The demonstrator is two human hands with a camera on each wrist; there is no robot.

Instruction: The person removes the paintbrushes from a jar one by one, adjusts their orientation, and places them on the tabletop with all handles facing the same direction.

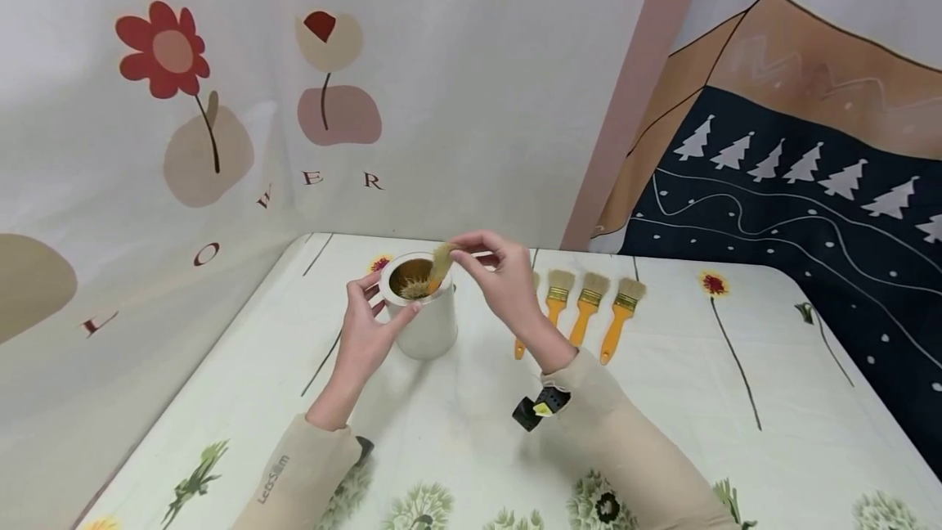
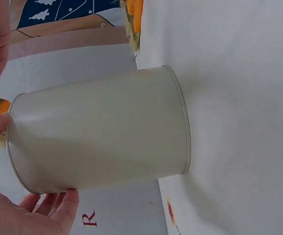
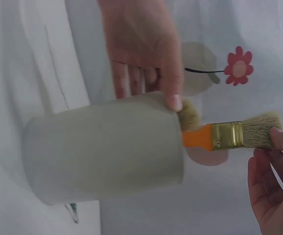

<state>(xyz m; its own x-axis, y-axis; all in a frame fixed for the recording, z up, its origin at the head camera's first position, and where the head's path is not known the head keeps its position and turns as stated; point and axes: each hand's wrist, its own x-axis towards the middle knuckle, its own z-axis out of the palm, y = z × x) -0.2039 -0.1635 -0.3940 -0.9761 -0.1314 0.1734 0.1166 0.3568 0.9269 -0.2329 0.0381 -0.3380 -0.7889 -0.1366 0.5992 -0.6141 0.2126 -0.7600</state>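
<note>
A white can (image 1: 427, 332) with a gold-toned inside stands upright on the table. My left hand (image 1: 364, 332) holds it near the top, the thumb at the rim and the fingers along the far side. Between thumb and fingertips, my right hand (image 1: 506, 276) pinches the bristles of a paintbrush (image 3: 227, 135). This brush points bristles up, and the lower part of its orange handle is hidden inside the can. The bristles of another brush (image 1: 414, 289) show within the can's mouth, close to the rim.
Several orange-handled paintbrushes (image 1: 618, 316) lie in a row right of the can, bristles away from me; the right hand partly covers the leftmost. A flower-printed cloth (image 1: 684, 399) covers the table. Printed curtains (image 1: 471, 105) hang behind it and at the right.
</note>
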